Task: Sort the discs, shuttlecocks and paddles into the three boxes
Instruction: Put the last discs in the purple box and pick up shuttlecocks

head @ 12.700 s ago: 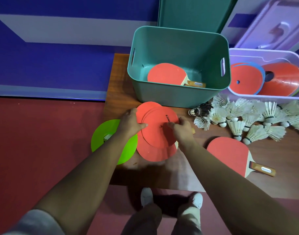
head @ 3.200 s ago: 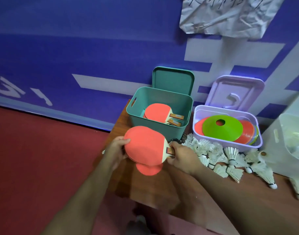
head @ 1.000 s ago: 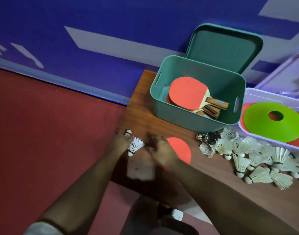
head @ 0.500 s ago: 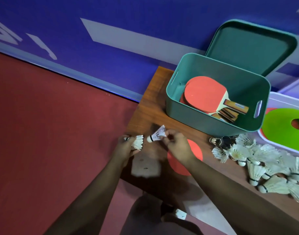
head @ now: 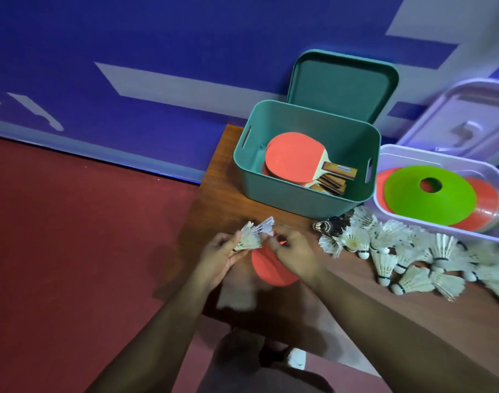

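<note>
My left hand (head: 218, 255) holds a white shuttlecock (head: 247, 240) above the table's left end. My right hand (head: 292, 252) pinches a second white shuttlecock (head: 265, 226) right beside it, feathers up. Under both hands an orange disc (head: 268, 269) lies flat on the wooden table (head: 228, 199). The green box (head: 271, 180) behind holds several red paddles (head: 293, 157). The lilac box (head: 441, 222) at right holds a green disc (head: 407, 199) over orange discs. A heap of white shuttlecocks (head: 407, 256) lies on the table at right.
The green lid (head: 341, 83) leans on the blue wall behind its box, and the lilac lid (head: 463, 120) stands behind the lilac box. A dark shuttlecock (head: 332, 226) lies at the heap's left end. Red floor runs along the table's left edge.
My hands have come together, so the two shuttlecocks now sit side by side over the orange disc. The view has swung slightly left and up.
</note>
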A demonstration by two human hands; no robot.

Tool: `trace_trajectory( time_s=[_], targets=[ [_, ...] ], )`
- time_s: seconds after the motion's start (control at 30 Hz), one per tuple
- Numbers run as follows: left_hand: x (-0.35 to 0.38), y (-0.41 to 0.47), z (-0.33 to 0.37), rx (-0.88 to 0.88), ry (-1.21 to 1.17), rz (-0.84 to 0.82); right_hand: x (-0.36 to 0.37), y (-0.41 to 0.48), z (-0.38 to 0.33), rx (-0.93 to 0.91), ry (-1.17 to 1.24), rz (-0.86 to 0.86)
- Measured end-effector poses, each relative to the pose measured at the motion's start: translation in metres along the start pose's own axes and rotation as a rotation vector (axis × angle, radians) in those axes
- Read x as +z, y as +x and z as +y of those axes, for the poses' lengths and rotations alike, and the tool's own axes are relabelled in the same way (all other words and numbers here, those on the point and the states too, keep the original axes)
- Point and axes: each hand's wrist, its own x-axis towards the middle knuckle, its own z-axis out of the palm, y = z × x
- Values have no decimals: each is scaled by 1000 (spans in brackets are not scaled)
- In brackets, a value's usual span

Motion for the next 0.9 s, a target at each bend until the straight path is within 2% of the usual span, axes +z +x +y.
trace_trajectory(
  time_s=[0.1, 0.2, 0.3, 0.4, 0.63, 0.7, 0.83, 0.9],
  targets=[
    [27, -6, -11, 14, 207, -60, -8, -21, 5, 1, 35, -3],
    [43, -3, -23, 52, 414, -57, -25, -37, 21, 119, 150, 74],
    [48, 11, -32, 136, 658, 144, -47, -53, 42, 189, 155, 144],
    [56, 19, -42, 99, 896, 303, -68, -72, 62, 252, 43, 235],
    [72, 38, -78, -50, 936, 392, -86, -109, 93, 264, 72, 262],
    [77, 41, -88, -89, 978, 373, -90, -118, 101, 290, 80, 287],
    [86, 40, -111, -136, 1235, 490, -99, -132, 113, 309, 129, 316],
    [86, 45, -120, -149, 1282, 565, -104, -138, 119, 310, 180, 325]
  ],
)
